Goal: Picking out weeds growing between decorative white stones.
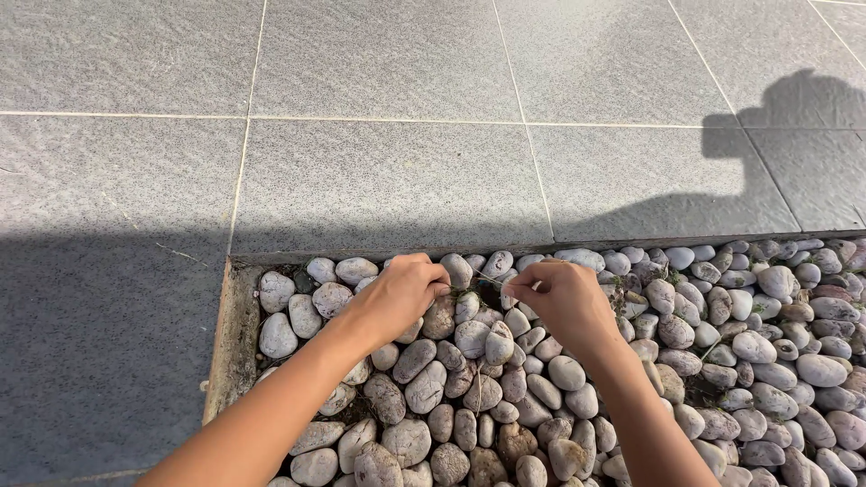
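The left hand (401, 293) is curled shut, thumb and fingers pinched on one end of a thin, pale, dry weed stem (487, 280). The right hand (561, 302) is closed the same way on the other end, so the stem runs taut between the two hands, just above the stones. A small tuft of green and dry shoots (469, 293) sits in the gap below it, between the pebbles; whether the stem is rooted there or already free cannot be told.

Judging by how things lie, the weeding looks only partly done: the stem in hand is lifted but not set aside, and more thin green growth (713, 347) shows among the stones to the right, with another wisp (478, 388) nearer the person. No pile of pulled weeds is in view.

Both hands work over a sunken bed of smooth, rounded white and grey-brown river pebbles (767, 388), bounded by a narrow concrete edge (230, 343) on the left and far sides. Beyond it lies an outdoor floor of large grey speckled stone tiles (388, 171) with pale grout lines. Sunlight falls on the far tiles, while the person's shadow (785, 117) covers the near ground and the bed.
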